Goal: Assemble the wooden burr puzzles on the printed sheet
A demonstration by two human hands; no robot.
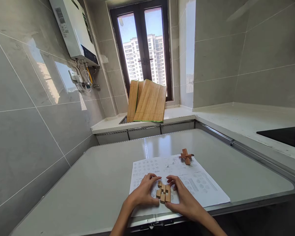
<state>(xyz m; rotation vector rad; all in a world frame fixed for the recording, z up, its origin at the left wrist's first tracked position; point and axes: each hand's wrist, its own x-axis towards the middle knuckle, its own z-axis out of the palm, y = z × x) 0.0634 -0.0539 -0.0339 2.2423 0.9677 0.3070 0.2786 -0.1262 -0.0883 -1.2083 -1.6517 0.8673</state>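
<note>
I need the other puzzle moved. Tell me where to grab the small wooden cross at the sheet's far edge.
Take the wooden cross puzzle from above, probably pinching the central knot: its arms stick out sideways on the printed sheet, leaving the top free.

The print on the paper sheet [199, 183] is too small to read; both forearms are cut off by the bottom edge

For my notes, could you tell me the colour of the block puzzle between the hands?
Light tan wooden block puzzle, head view.
</note>
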